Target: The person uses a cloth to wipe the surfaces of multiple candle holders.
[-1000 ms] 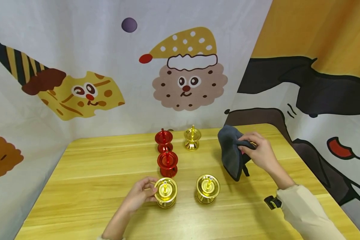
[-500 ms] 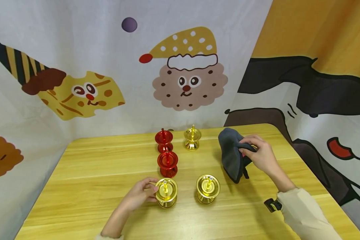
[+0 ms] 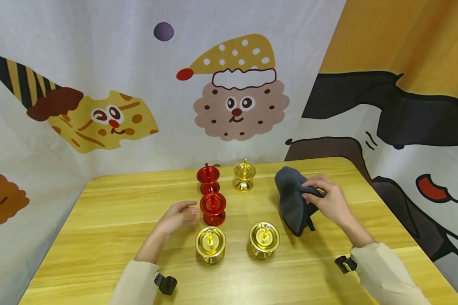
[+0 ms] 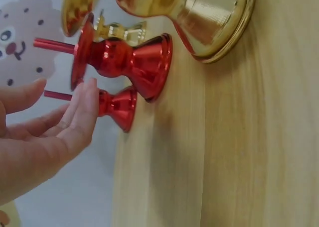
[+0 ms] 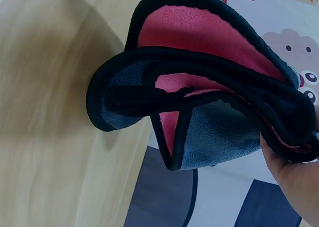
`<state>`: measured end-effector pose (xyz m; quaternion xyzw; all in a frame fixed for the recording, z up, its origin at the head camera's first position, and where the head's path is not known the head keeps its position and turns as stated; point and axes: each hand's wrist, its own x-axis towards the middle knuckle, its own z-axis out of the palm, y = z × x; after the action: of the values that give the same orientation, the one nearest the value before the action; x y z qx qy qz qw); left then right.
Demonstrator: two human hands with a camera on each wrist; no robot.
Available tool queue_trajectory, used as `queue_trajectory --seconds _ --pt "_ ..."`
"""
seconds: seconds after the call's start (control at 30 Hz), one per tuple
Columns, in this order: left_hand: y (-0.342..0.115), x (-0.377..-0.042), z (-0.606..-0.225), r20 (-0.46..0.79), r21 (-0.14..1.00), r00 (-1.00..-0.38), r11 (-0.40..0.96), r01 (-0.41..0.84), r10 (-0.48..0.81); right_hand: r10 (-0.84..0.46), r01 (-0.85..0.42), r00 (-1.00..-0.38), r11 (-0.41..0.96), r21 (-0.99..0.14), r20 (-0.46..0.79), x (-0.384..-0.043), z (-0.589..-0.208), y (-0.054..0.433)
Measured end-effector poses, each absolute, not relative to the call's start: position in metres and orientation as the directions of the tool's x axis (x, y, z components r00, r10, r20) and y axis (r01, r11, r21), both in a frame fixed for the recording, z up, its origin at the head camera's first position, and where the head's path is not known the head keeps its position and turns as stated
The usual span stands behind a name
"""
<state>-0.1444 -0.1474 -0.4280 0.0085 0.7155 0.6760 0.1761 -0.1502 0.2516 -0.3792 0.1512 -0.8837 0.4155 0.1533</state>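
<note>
Pinching a fold of blue-grey cloth (image 3: 291,201) between thumb and fingers, the right hand (image 3: 330,200) held it up on the right side of the table (image 3: 118,224). The cloth had black edging, and its pink inner face showed in the right wrist view; whether its lowest corner touched the wood could not be told. The left hand (image 3: 178,217) held nothing: its fingers were loosely bent, with the thumb apart from them, just left of the nearer red holder (image 3: 213,208). Contact between the two could not be made out.

Each holder stood upright, a round dish on a waisted base with a thin stem rising from the middle. Behind the nearer red one stood the farther red holder (image 3: 208,179), with the rear gold holder (image 3: 244,176) to its right. Closer to the person were the front left gold holder (image 3: 210,245) and, apart from it, the front right gold holder (image 3: 264,240), which stood nearest the cloth.

Both sleeves (image 3: 387,271) were cream, with a black device (image 3: 166,284) at each cuff. Beyond the table hung a pale sheet (image 3: 110,46) printed with cartoon figures.
</note>
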Motion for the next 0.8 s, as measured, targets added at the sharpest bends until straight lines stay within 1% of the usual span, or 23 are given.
queue_trajectory --seconds 0.17,0.33,0.53,0.8 --pt "-0.14 -0.157 -0.43 -0.261 0.965 -0.933 0.052 -0.256 0.248 -0.157 -0.404 -0.908 0.583 -0.706 0.389 -0.148 -0.383 0.248" --pt "-0.135 -0.163 -0.433 -0.272 0.961 -0.932 0.016 -0.276 0.239 -0.169 -0.403 -0.909 0.589 -0.7 0.381 -0.147 -0.383 0.247" --pt "-0.134 -0.162 -0.43 -0.294 0.953 -0.94 -0.021 -0.302 0.171 -0.158 -0.388 -0.915 0.593 -0.706 0.37 -0.147 -0.38 0.248" --pt "-0.136 -0.157 -0.414 -0.269 0.96 -0.959 -0.054 -0.275 0.09 -0.155 -0.396 -0.91 0.598 -0.697 0.384 -0.15 -0.365 0.247"
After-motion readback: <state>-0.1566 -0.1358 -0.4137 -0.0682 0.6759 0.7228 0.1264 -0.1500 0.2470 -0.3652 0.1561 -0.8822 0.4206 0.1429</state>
